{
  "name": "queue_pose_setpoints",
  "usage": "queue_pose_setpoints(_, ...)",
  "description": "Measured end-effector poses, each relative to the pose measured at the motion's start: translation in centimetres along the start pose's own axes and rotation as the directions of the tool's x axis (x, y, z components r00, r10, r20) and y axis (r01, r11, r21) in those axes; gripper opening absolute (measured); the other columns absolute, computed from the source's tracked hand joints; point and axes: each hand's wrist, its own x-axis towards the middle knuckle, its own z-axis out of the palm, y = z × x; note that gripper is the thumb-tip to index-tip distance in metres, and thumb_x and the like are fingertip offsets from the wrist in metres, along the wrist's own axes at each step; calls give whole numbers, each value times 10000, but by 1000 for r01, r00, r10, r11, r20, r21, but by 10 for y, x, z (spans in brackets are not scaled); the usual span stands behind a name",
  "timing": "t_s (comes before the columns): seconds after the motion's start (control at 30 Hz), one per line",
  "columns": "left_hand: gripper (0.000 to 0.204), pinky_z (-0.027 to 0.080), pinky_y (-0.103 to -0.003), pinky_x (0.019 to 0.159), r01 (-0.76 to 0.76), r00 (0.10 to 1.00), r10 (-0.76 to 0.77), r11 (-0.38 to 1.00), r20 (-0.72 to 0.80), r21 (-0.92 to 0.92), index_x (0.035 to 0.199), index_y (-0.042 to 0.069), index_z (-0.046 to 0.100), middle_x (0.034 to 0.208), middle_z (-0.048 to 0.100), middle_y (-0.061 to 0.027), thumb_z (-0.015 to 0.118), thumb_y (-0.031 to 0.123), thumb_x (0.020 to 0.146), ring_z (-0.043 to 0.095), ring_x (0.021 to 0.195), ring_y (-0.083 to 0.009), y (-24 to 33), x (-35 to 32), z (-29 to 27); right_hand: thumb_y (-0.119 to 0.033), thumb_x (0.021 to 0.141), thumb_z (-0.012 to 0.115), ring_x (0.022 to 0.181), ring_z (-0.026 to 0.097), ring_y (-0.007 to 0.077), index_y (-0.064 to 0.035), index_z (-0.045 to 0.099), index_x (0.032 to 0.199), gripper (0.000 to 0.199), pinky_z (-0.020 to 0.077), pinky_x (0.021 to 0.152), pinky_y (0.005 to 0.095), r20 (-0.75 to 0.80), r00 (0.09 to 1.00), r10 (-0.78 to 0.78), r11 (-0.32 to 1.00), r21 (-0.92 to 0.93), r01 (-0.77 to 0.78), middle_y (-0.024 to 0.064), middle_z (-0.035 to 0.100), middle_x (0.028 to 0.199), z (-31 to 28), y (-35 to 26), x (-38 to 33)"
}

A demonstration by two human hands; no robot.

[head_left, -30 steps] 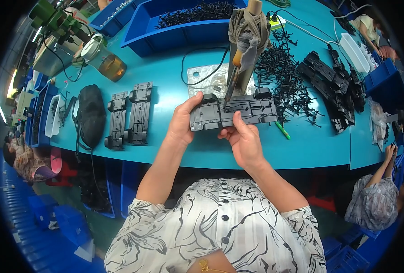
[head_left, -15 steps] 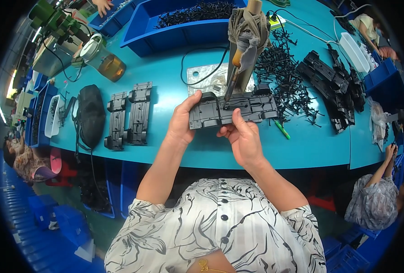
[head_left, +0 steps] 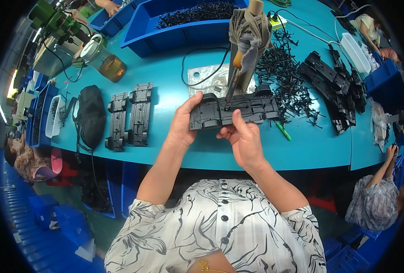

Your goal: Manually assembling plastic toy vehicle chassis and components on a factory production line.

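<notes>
Table edge [head_left: 211, 167]: beneath forearms [head_left: 160, 172].
Tabletop [head_left: 163, 109]: open left of black chassis [head_left: 218, 113].
Left hand [head_left: 183, 119]: gripping its left end.
Right hand [head_left: 245, 141]: pinching near edge.

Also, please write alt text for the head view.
A person's left hand and right hand hold a long black part beneath a slim tool, over a turquoise table. Two similar parts lie left; small black pieces are scattered right.

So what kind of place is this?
Probably a factory assembly workshop: there's a teal workbench, a blue bin holding small black plastic parts, and a pile of black plastic chassis pieces.
</notes>
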Motion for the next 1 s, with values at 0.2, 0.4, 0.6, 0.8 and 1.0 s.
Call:
queue_pose_setpoints(0.2,349,547,-320,701,41,998,-38,997,46,-61,1011,-1,588,923,654,-118,563,326,890,654,783,-199,-10,6,-9,-320,944,524,646,553,119,-7,598,938,321,492,627,329,-72,997,8,1000,-3,-8,47,608,789,4,-2,-7)
queue_pose_setpoints(0.4,335,551,-319,687,44,994,-34,995,106,-91,1017,-9,587,925,654,-122,536,304,910,656,773,-196,-7,2,-9,-335,935,537,605,557,124,-10,594,925,330,499,607,320,-70,998,-2,1000,-5,2,52,603,727,2,2,-7)
queue_pose_setpoints(0.6,358,548,-315,689,68,991,-59,994,119,-80,1026,-18,586,934,652,-124,531,318,916,661,786,-192,-7,8,-11,-347,937,528,595,561,169,1,577,916,351,490,599,300,-87,996,-13,1000,-1,13,67,570,671,4,2,-4)
queue_pose_setpoints(0.8,393,523,-339,759,63,993,-61,998,101,-17,1075,5,566,991,648,-117,525,357,904,647,852,-207,-7,5,-13,-341,940,523,615,546,142,-2,580,923,344,488,606,297,-81,997,-20,1000,-15,19,60,581,706,7,0,-7)
queue_pose_setpoints(1.0,392,527,-345,761,84,991,-82,996,103,-10,1072,10,569,992,648,-115,529,360,900,648,856,-210,-12,3,-11,-332,944,519,625,545,129,-9,584,936,329,485,605,307,-62,997,-40,999,-16,39,51,593,736,2,2,-11)
